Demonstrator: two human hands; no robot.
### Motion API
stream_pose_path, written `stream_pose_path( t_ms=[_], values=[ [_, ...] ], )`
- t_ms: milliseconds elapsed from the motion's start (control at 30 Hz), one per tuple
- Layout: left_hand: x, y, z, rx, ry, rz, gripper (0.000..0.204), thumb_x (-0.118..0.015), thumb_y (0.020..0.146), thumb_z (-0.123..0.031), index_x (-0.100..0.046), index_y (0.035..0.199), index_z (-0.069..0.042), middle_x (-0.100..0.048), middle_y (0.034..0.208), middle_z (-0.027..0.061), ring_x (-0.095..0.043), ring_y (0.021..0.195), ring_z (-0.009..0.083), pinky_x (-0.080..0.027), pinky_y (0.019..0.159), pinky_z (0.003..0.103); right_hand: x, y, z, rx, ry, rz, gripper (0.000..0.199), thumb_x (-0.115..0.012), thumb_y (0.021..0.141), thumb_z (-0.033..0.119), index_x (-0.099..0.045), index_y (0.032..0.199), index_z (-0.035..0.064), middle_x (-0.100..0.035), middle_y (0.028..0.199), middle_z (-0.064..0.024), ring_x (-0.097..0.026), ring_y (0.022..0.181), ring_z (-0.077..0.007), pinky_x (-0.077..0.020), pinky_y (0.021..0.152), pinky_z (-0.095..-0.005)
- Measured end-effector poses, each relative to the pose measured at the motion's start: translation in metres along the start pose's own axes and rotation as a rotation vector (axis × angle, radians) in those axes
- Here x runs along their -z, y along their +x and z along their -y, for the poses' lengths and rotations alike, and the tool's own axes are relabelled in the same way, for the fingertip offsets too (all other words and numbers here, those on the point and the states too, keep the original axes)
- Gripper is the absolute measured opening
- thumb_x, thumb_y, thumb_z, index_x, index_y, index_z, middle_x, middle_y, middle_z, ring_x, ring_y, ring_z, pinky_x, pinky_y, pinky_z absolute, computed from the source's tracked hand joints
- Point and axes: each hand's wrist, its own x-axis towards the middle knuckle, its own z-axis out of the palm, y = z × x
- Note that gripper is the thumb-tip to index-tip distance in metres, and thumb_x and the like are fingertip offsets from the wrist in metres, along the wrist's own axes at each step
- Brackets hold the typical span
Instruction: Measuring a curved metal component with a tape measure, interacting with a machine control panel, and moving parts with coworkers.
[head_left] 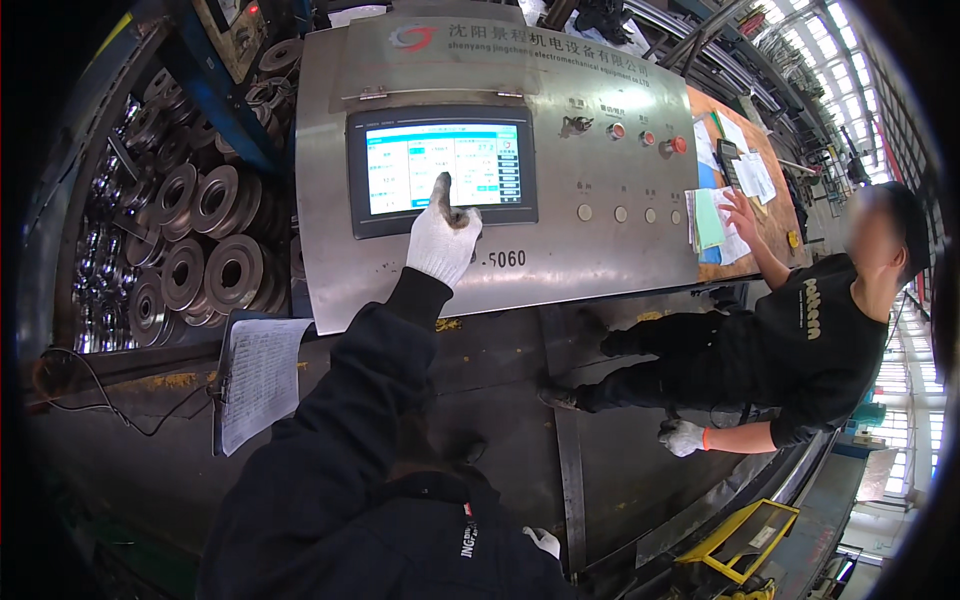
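My left hand [443, 240], in a white knitted glove with dirty fingertips, reaches up to the lit touchscreen [387, 170]. Its index finger is stretched out against the lower middle of the display, while the other fingers are curled in with nothing seen in them. The screen sits in a dark frame on a sloped metal control panel [345, 275]. Low in the view, beside my dark jacket, part of my right hand [543, 541] shows in a white glove. Its fingers are mostly hidden, and I see nothing held there.
Stacks of grooved metal wheels [232, 275] fill the left. A clipboard with a written sheet [262, 375] hangs below the panel. Buttons [620, 214] and a red knob [679, 145] line its right. A co-worker [800, 340] stands right, one hand by papers [708, 220]. A yellow frame [735, 545] lies lower right.
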Motion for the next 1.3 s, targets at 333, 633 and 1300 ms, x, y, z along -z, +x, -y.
stream_pose_path(
  t_ms=[333, 633, 1300],
  values=[
    [-0.001, 0.007, 0.012, -0.068, 0.099, -0.016, 0.075, -0.063, 0.093, -0.012, -0.028, 0.157, 0.007, -0.066, 0.075, 0.0076, -0.062, 0.068, 0.0106, -0.052, 0.068, 0.026, 0.004, -0.008, 0.010, -0.027, 0.064, 0.036, 0.047, -0.073, 0.092, 0.042, -0.076, 0.110, -0.0012, -0.078, 0.099, -0.0171, -0.075, 0.094, -0.0247, -0.0555, 0.086, -0.0348],
    [-0.008, -0.014, 0.006, -0.112, 0.020, 0.072, 0.062, -0.060, 0.098, -0.008, -0.038, 0.155, 0.000, -0.059, 0.075, 0.0008, -0.054, 0.061, 0.0058, -0.045, 0.056, 0.024, -0.014, 0.002, -0.014, -0.050, 0.157, 0.054, 0.047, -0.073, 0.093, 0.040, -0.074, 0.111, -0.0028, -0.078, 0.099, -0.0160, -0.074, 0.093, -0.0221, -0.0553, 0.085, -0.0339],
    [0.032, -0.201, 0.219, -0.057, 0.885, 1.135, 0.031, -0.063, 0.092, -0.036, -0.072, 0.108, -0.011, -0.073, 0.096, 0.0186, -0.069, 0.093, 0.0406, -0.055, 0.081, 0.050, -0.031, -0.020, -0.020, -0.026, 0.172, 0.007, 0.046, -0.068, 0.092, 0.047, -0.077, 0.106, 0.0039, -0.077, 0.089, -0.0136, -0.074, 0.087, -0.0259, -0.0559, 0.081, -0.0372]
  ],
)
